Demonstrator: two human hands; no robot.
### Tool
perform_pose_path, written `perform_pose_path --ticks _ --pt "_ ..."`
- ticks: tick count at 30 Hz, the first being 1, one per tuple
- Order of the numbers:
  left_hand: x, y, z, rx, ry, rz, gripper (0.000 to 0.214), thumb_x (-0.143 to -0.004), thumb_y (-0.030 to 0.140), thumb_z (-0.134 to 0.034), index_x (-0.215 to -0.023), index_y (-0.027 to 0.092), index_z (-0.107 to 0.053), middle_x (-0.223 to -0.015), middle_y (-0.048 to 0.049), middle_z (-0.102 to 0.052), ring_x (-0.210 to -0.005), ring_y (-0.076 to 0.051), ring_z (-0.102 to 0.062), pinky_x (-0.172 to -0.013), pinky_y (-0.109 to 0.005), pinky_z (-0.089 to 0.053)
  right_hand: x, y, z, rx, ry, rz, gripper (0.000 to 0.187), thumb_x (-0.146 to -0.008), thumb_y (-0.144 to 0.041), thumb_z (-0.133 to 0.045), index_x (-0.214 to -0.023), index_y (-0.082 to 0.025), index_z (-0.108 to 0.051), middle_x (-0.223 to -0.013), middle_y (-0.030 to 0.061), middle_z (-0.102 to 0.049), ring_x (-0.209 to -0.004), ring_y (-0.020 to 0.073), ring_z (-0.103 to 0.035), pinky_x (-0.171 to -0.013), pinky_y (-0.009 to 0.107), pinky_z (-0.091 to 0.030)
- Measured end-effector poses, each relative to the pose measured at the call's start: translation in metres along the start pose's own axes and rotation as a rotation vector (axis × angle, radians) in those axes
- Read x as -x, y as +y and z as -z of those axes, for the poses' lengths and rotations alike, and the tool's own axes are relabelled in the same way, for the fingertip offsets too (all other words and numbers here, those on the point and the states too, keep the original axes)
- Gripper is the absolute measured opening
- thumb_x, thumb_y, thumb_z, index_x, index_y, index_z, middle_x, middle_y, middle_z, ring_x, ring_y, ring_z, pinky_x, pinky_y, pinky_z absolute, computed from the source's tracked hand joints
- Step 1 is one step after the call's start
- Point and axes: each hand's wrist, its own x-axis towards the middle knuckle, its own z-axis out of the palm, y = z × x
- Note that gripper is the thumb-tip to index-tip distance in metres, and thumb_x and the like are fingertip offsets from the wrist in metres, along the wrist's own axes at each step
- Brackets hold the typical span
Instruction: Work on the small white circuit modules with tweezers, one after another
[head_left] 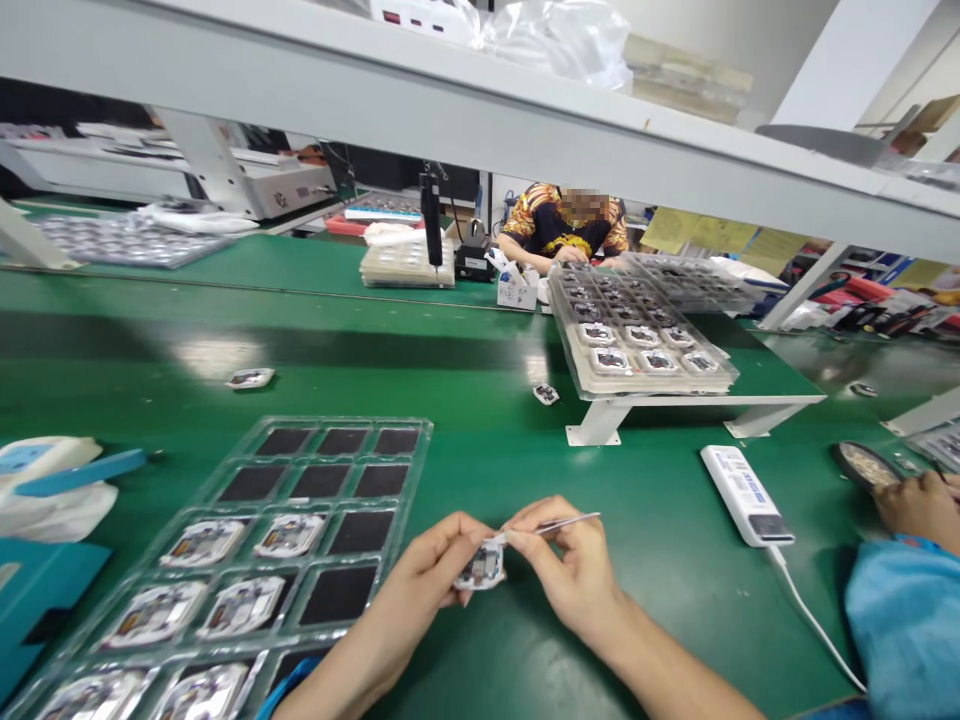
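Observation:
My left hand point(427, 575) is closed on the edge of a small white electronic module point(482, 570), its inner parts facing up. My right hand point(574, 565) meets it at the top edge, thumb and forefinger pinched together. Thin metal tweezers point(576, 520) lie across the right fingers, their end pointing right; what their tips touch is hidden. A small white piece shows between the two hands. Left of my hands lies a clear plastic tray point(426, 440) with dark-lined compartments. Several similar white modules point(244, 605) sit in its left and middle columns.
A stack of loaded trays point(645, 385) rests on a raised stand. Single modules point(251, 378) lie on the green table. A white power strip point(746, 495) with a cable lies right. One co-worker point(566, 225) sits opposite; another's blue sleeve point(904, 620) reaches in. A shelf beam crosses overhead.

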Motion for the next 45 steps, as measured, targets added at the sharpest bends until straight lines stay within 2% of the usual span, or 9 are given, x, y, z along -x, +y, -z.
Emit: perform_pose_path --ticks 6,13,19,23,28,30,32,38,45 --pt "0.0008 0.0028 0.0003 0.010 -0.017 0.022 0.049 -0.069 0.067 -0.068 -0.071 0.019 -0.061 -0.058 0.0064 -0.050 -0.054 -0.011 -0.038 -0.051 -0.022 -0.031 0.0021 0.0039 -0.0026 -0.103 0.054 -0.021 0.004 -0.083 -0.018 -0.071 -0.080 -0.020 -0.069 -0.079 0.0045 -0.076 -0.072 0.0176 -0.075 -0.060 0.024 -0.059" --pt "-0.0019 0.0005 0.0025 0.001 -0.001 0.011 0.049 -0.069 0.067 -0.069 -0.072 0.019 -0.061 -0.061 0.0061 -0.049 -0.057 -0.011 -0.040 -0.052 -0.022 -0.031 0.0009 0.0020 0.0002 0.030 -0.019 0.047 0.007 -0.084 -0.016 -0.070 -0.079 -0.020 -0.069 -0.077 0.0051 -0.076 -0.078 0.0192 -0.075 -0.073 0.030 -0.059" --pt "-0.0022 0.0010 0.0052 -0.006 -0.013 -0.002 0.049 -0.071 0.067 -0.067 -0.074 0.019 -0.061 -0.061 0.0063 -0.049 -0.056 -0.011 -0.039 -0.051 -0.023 -0.031 -0.0003 0.0005 -0.0003 -0.119 -0.011 -0.047 0.004 -0.084 -0.020 -0.071 -0.083 -0.021 -0.067 -0.083 0.0050 -0.076 -0.073 0.0177 -0.074 -0.064 0.027 -0.060" --pt "-0.0008 0.0017 0.0052 -0.003 -0.018 0.001 0.049 -0.071 0.067 -0.067 -0.073 0.019 -0.061 -0.060 0.0065 -0.049 -0.055 -0.011 -0.039 -0.051 -0.023 -0.030 0.0003 0.0025 -0.0026 -0.135 0.014 -0.046 0.006 -0.084 -0.018 -0.070 -0.080 -0.021 -0.067 -0.080 0.0034 -0.076 -0.072 0.0172 -0.074 -0.067 0.028 -0.060" --pt "0.0000 0.0005 0.0032 0.002 -0.001 -0.006 0.044 -0.074 0.063 -0.067 -0.075 0.019 -0.062 -0.062 0.0061 -0.051 -0.056 -0.011 -0.041 -0.053 -0.022 -0.030 0.0025 0.0030 -0.0023 -0.014 -0.018 0.068 0.010 -0.086 -0.014 -0.067 -0.080 -0.022 -0.067 -0.077 0.0022 -0.076 -0.077 0.0183 -0.076 -0.090 0.037 -0.058" --pt "0.0005 0.0009 0.0029 0.002 0.003 -0.011 0.043 -0.074 0.062 -0.067 -0.075 0.019 -0.061 -0.062 0.0057 -0.051 -0.056 -0.011 -0.042 -0.052 -0.023 -0.030 0.0029 0.0027 -0.0014 0.038 -0.035 0.109 0.010 -0.087 -0.013 -0.066 -0.082 -0.022 -0.066 -0.079 0.0026 -0.076 -0.079 0.0185 -0.076 -0.095 0.040 -0.055" --pt "0.0016 0.0023 0.0029 0.011 -0.007 -0.026 0.041 -0.076 0.060 -0.065 -0.076 0.019 -0.062 -0.061 0.0054 -0.051 -0.056 -0.012 -0.042 -0.052 -0.024 -0.031 0.0026 0.0025 -0.0006 0.058 -0.031 0.110 0.009 -0.087 -0.014 -0.066 -0.083 -0.022 -0.066 -0.082 0.0036 -0.077 -0.081 0.0190 -0.076 -0.093 0.040 -0.056" --pt "0.0064 0.0050 0.0031 0.038 -0.053 -0.056 0.033 -0.081 0.049 -0.064 -0.093 0.018 -0.066 -0.067 0.0032 -0.056 -0.061 -0.013 -0.046 -0.056 -0.025 -0.034 0.0019 0.0041 -0.0010 -0.034 0.033 0.006 0.003 -0.089 -0.021 -0.064 -0.087 -0.021 -0.065 -0.084 0.0053 -0.076 -0.078 0.0189 -0.074 -0.072 0.031 -0.061" --pt "0.0052 0.0021 0.0007 -0.009 -0.028 -0.106 0.027 -0.080 0.042 -0.064 -0.092 0.018 -0.066 -0.070 0.0029 -0.057 -0.061 -0.013 -0.048 -0.056 -0.025 -0.037 0.0043 0.0074 -0.0031 0.016 0.034 0.075 0.006 -0.090 -0.018 -0.064 -0.086 -0.022 -0.067 -0.081 0.0040 -0.077 -0.080 0.0196 -0.074 -0.090 0.040 -0.058"
